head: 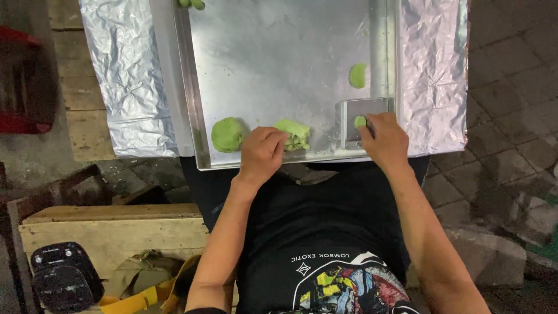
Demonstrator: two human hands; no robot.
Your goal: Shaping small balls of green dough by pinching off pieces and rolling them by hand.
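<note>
The left hand (263, 152) is curled onto a ragged lump of green dough (294, 134) at its fingertips; a rounder green ball (226, 134) sits just left. The right hand (383, 138) pinches a small green piece (360, 121) over a little scale (360, 116), all on the metal tray (267, 52).

The foil-covered table (436, 70) carries a metal tray (279, 52). Green dough pieces (226, 135) lie on the tray left of the left grip (263, 152). A small scale (359, 116) sits under the right grip (383, 139).

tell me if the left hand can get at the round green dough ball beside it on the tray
Probably yes: the left hand rests on the green lump, and the round dough ball lies just beside it on the metal tray, nothing between.
</note>
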